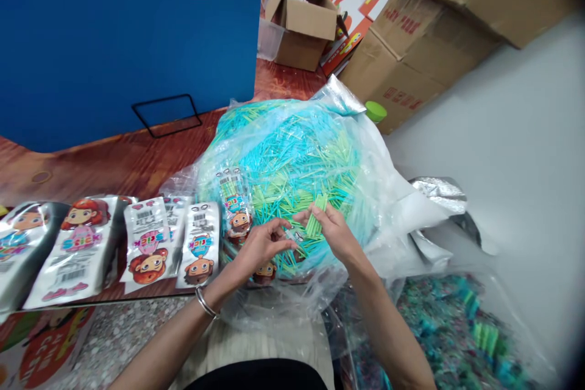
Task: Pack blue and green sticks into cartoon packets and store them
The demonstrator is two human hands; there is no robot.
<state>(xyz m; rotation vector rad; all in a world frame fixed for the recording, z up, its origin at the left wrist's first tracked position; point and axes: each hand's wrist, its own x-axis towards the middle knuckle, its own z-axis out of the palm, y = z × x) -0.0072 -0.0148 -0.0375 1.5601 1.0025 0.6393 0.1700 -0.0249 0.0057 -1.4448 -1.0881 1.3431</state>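
A big clear plastic bag (365,152) full of thin blue and green sticks (283,158) lies in front of me. My right hand (336,231) is closed on a small bunch of green sticks (315,219) above the heap. My left hand (260,247), with a metal bangle on the wrist, is pinched on a small clear packet (292,236) just left of that bunch. A printed cartoon pouch (235,204) rests on the sticks beside my left hand.
Several cartoon-printed pouches (146,241) lie in a row on the brown table (114,161) at left. A second bag of mixed sticks (457,329) sits at lower right. Cardboard boxes (439,36) stack at the back right, a blue wall (128,30) behind.
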